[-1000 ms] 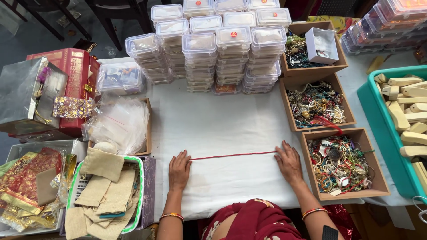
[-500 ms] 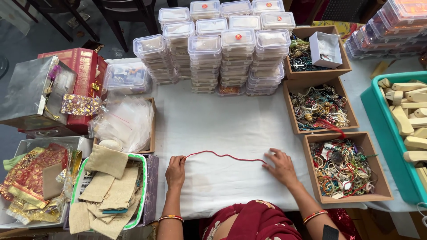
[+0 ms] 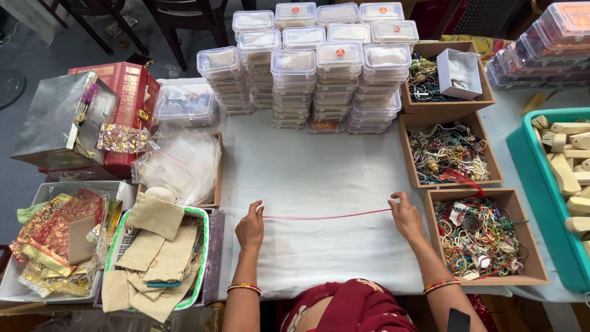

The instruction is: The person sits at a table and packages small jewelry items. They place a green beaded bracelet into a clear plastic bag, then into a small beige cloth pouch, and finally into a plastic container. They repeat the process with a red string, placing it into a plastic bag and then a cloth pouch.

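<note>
A thin red thread (image 3: 326, 216) is stretched taut just above the white cloth-covered table (image 3: 319, 166). My left hand (image 3: 250, 226) pinches its left end, fingers closed on it. My right hand (image 3: 405, 216) pinches the right end beside the nearest brown box of bracelets and threads (image 3: 485, 240). Both wrists wear coloured bangles.
Stacks of lidded plastic boxes (image 3: 319, 67) line the far side. Two more brown boxes of beads (image 3: 452, 150) and trinkets (image 3: 445, 74) stand at right, then a teal bin of wooden pieces (image 3: 559, 166). At left are a basket of burlap pouches (image 3: 157, 258), clear bags (image 3: 181, 163) and a red box (image 3: 132, 92).
The thread went slack and wavy as my hands came closer, then my hands moved apart and pulled it straight again, lifted off the cloth.
</note>
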